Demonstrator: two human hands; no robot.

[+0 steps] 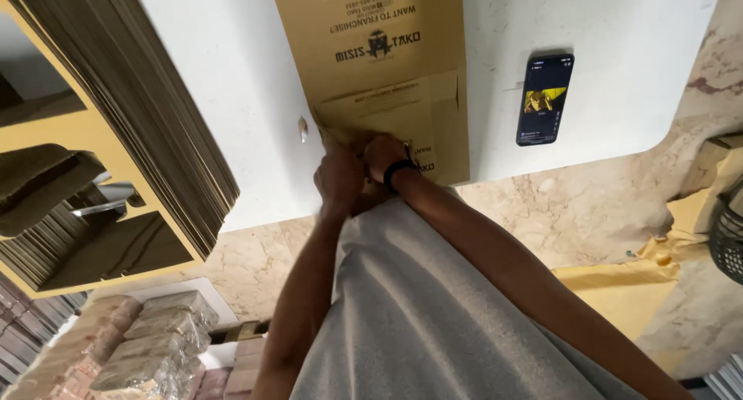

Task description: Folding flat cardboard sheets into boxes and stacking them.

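In the head view, your left hand [338, 175] and right hand [385, 154] meet at the near edge of the flat cardboard box blank [383, 67] lying on the white bench [255, 90], both grips closed, pinching its lower flap. The card looks light, stiff along its panels and bendable at the creases, so hold it by the flap edges. A phone [546, 99] lies to its right, and 1 tall stack of blanks [139, 106] stands left.

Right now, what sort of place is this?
Probably a packing or box-folding workroom: a tall stack of flat cartons, a carton blank under both hands on the white table, wrapped bundles on the floor.
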